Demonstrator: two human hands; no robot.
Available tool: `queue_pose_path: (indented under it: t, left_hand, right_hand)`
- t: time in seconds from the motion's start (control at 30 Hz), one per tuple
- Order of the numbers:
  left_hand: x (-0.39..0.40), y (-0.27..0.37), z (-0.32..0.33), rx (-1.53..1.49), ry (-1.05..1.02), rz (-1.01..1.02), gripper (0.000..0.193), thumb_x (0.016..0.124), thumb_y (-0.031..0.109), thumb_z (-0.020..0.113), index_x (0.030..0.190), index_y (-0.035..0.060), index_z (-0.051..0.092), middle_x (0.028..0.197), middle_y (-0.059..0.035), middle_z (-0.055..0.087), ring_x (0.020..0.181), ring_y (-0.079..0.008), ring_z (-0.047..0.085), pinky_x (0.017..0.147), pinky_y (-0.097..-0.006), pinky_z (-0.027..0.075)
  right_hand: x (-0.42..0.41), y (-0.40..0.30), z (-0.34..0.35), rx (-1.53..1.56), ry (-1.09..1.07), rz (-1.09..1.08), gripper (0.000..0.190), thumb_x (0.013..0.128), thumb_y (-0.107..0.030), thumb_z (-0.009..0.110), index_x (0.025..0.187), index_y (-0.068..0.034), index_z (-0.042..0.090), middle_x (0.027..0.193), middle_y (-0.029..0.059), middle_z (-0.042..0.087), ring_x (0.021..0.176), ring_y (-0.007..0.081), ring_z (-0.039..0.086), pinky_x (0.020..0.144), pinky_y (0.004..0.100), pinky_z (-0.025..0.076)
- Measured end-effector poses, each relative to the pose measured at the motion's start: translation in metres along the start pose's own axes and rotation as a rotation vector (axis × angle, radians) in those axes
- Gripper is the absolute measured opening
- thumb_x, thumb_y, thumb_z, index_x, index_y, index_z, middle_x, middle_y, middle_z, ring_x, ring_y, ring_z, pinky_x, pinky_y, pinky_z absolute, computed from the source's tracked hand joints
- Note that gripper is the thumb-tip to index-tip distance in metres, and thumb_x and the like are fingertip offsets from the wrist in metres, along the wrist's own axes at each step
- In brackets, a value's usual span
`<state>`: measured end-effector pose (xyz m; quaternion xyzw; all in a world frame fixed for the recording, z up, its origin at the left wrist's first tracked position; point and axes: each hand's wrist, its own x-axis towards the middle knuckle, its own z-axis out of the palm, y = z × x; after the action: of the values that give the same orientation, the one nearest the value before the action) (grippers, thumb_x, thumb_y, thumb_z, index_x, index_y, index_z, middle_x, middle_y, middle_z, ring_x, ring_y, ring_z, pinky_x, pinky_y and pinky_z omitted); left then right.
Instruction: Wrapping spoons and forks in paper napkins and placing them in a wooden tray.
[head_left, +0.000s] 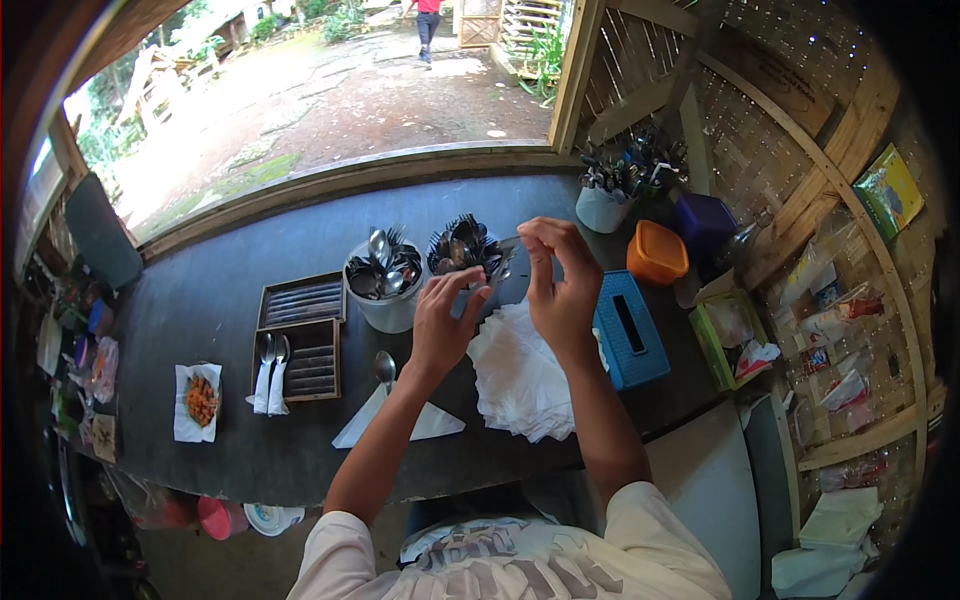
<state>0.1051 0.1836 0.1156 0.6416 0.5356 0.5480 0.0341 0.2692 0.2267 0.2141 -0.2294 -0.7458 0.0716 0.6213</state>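
Pinched in my right hand (564, 281) is a metal utensil (509, 249), probably a fork, blurred and partly hidden. My left hand (446, 319) is just left of it with thumb and fingers apart; I cannot tell whether a fingertip touches the utensil. Behind the hands stand two tubs of forks and spoons, a white left tub (386, 309) and a right tub (484, 300) partly covered by my left hand. Under my left forearm, a spoon (385, 367) lies on a folded white napkin (436, 421). A stack of white napkins (517, 375) sits below my right hand.
A wooden tray (336, 360) holds two napkin-wrapped spoon sets (270, 375). Food on white paper (198, 433) lies farther left. To the right are a blue tissue box (637, 341), an orange container (657, 253) and another cutlery tub (600, 210). A person (428, 30) is outside.
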Motion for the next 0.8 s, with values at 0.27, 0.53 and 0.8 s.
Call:
queue_pose_path:
  t: [0.27,0.53,0.8]
  left_hand:
    - [-0.108,0.02,-0.042,-0.177,-0.133,-0.251,0.014,0.094,0.007,0.075,0.106,0.0002,0.075,0.084,-0.009,0.077,0.075,-0.0163,0.071,0.068,-0.0299,0.049]
    - [-0.194,-0.004,-0.079,0.027,-0.018,-0.574,0.022,0.088,0.01,0.082,0.107,0.0019,0.075,0.089,-0.01,0.077,0.079,-0.0223,0.07,0.073,-0.0379,0.051]
    - [-0.227,0.001,-0.106,0.396,-0.021,-0.496,0.058,0.075,0.029,0.093,0.124,0.0084,0.07,0.125,-0.0097,0.065,0.117,-0.034,0.056,0.102,-0.045,0.046]
  right_hand:
    - [-0.102,-0.033,0.051,0.243,-0.196,0.355,0.015,0.098,-0.003,0.07,0.113,-0.002,0.072,0.097,0.0085,0.071,0.08,0.0166,0.067,0.074,0.0313,0.054]
    - [-0.173,-0.043,0.114,0.418,-0.456,0.583,0.02,0.095,0.002,0.071,0.114,-0.004,0.075,0.094,0.0092,0.074,0.076,0.016,0.069,0.071,0.0304,0.055]
    - [-0.199,-0.017,0.145,0.391,-0.508,0.815,0.016,0.092,0.0,0.075,0.108,0.0,0.076,0.088,0.0103,0.078,0.08,0.0159,0.074,0.075,0.0313,0.058]
